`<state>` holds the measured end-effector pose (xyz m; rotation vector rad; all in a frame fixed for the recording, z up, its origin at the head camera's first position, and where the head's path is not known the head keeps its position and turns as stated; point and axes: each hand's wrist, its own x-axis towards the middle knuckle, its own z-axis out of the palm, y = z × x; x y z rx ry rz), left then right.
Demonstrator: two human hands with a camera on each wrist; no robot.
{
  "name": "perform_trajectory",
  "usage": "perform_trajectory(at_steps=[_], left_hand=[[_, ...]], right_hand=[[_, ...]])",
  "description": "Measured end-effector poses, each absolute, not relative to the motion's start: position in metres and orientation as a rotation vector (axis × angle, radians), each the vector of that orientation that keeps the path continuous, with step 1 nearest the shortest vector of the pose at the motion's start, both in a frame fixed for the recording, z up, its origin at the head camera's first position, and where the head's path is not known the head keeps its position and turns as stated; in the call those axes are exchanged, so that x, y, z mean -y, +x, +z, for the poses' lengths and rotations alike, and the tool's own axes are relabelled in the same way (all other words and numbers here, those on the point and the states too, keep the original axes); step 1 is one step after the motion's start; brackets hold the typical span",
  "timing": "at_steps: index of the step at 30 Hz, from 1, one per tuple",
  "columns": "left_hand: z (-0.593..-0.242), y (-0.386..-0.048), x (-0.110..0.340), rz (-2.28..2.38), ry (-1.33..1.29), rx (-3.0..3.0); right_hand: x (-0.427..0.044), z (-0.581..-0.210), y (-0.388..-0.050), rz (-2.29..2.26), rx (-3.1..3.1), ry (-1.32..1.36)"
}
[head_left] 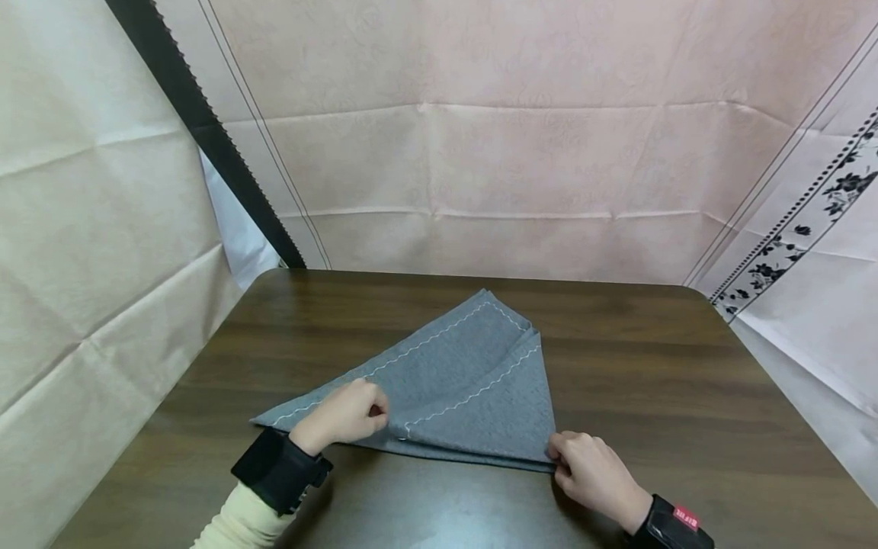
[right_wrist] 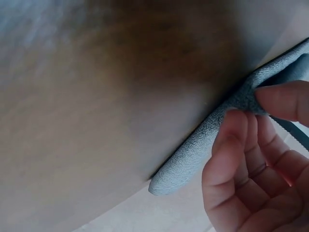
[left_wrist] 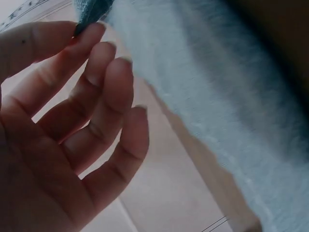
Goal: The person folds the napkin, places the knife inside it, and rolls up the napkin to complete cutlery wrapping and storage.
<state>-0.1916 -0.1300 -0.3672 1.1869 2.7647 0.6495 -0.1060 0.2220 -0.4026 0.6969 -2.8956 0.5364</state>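
Grey-blue cloth (head_left: 473,351) lies folded on the brown tabletop (head_left: 652,358), with white stitching (head_left: 480,391) showing in the head view. There, the left hand (head_left: 347,412) bends over the cloth's left part, back upward; the left wrist view reveals its thumb and forefinger pinching the cloth. The right hand (head_left: 593,469) pinches the near right corner, fingertips together.
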Motion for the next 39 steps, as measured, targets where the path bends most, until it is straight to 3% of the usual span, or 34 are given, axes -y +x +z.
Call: perform_trajectory(at_steps=[17, 26, 39], left_hand=[[-0.386, -0.188, 0.121, 0.542, 1.069, -2.709], [-0.391, -0.188, 0.12, 0.51, 1.034, -2.727], [-0.382, -0.183, 0.141, 0.572, 0.963, -2.902]], right_hand=[[-0.223, -0.406, -0.106, 0.358, 2.801, 0.791], [-0.212, -0.405, -0.1, 0.193, 2.862, 1.2], [-0.215, -0.402, -0.105, 0.342, 3.003, 1.188]])
